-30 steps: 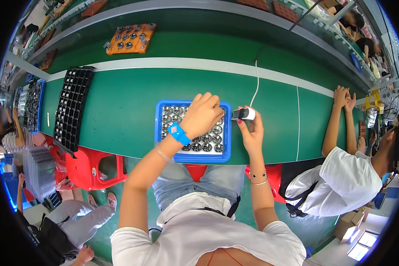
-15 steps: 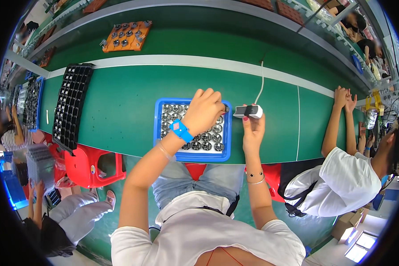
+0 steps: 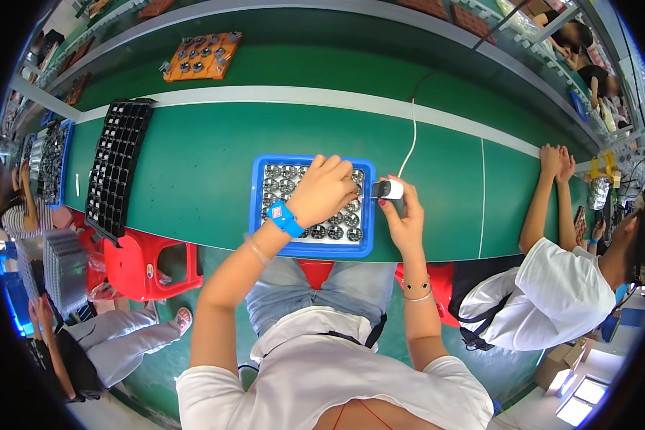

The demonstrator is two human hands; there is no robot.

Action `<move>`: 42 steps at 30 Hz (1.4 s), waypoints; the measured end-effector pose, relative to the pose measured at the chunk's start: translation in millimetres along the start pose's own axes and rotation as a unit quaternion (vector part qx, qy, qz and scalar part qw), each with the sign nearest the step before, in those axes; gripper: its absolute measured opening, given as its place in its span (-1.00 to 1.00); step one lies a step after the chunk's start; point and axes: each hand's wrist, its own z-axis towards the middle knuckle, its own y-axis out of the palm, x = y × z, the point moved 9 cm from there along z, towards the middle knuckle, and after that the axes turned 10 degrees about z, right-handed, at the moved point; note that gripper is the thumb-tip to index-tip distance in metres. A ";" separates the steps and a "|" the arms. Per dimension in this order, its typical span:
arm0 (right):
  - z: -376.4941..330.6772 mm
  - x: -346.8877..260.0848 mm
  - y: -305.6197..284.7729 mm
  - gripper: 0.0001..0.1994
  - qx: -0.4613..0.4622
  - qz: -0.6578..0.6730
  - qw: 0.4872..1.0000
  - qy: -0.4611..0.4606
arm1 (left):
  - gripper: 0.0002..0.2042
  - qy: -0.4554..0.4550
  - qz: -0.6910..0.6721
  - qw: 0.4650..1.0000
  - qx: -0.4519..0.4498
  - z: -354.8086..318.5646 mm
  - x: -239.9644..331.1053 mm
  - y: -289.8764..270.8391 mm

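Blue tray (image 3: 312, 249): rectangular, sits on the green bench (image 3: 193, 179) right in front of the person, near the bench's front edge; filled with rows of small round metal parts (image 3: 279, 183).
Left hand (image 3: 326, 190): lies over the right half of the tray, fingers curled down onto the parts; whether it pinches one cannot be told. Blue band (image 3: 285, 218) on the wrist.
Right hand (image 3: 403, 218): just right of the tray, fingertips pinching a small white and black tool (image 3: 388, 189) at the tray's right rim.
White cable (image 3: 411, 140): runs from the tool away across the bench.
Black tray (image 3: 118, 168): long, gridded, lies well to the left on the bench.
Orange tray (image 3: 202, 56): far side, upper left, holds dark parts.
Red stool (image 3: 147, 265): under the bench, left of the person's knees.
Co-worker (image 3: 552, 287): at the right, white shirt, both hands joined on the bench.
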 end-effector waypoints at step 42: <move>1.2 34.4 -18.3 -0.62 0.009 0.069 0.997 0.022 | -0.91 -0.015 -0.052 0.998 0.025 15.4 10.3 6.9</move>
